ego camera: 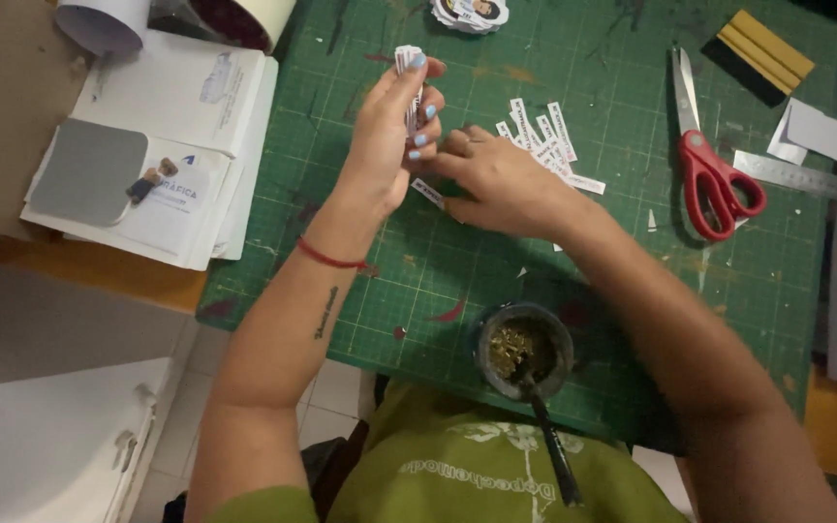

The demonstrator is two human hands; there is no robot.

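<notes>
The left hand (pixel 391 131) is raised above the green cutting mat (pixel 496 281), its fingers curled around a small stack of white paper strips (pixel 409 73) that stands upright, the top of the stack poking out above the fingertips. The right hand (pixel 501 184) lies low on the mat just beside the left, palm down and fingers bent; its fingertips meet the left hand near the bottom of the stack, and one loose strip (pixel 428 193) lies between the two hands under the left palm. Whether the right hand pinches anything cannot be told, as its fingertips are hidden. Just beyond the right hand's knuckles a row of more cut strips (pixel 546 136) lies spread on the mat. Farther out on that side rest red-handled scissors (pixel 711 165), and past them a metal ruler (pixel 789 174). Near the right forearm, close to the body, stands a round cup with a metal straw (pixel 525 351). Away from the left hand, off the mat's edge, sits a pile of papers (pixel 186 145)
</notes>
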